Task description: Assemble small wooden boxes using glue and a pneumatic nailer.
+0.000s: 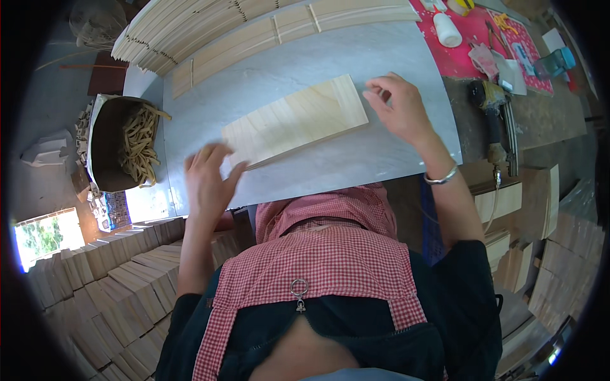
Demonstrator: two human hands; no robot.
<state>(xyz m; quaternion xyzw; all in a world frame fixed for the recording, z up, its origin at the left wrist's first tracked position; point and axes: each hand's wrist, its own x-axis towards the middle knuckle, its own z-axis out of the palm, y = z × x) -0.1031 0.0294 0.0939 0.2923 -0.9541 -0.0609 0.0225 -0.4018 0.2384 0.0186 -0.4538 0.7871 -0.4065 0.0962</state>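
Note:
A pale wooden board lies slantwise on the grey tabletop, its right end farther from me. My left hand hovers by the board's left end, thumb apart from the fingers and holding nothing. I cannot tell whether its fingertips touch the wood. Just beyond the right end is my right hand, raised off the board. Its fingers are loosely bent with a gap to the thumb, and nothing shows between them.
Thin slotted boards are stacked along the far edge. A bin of wood strips stands left. At right are a nail gun, a white bottle and a blue-capped bottle. Wooden blocks fill the lower left.

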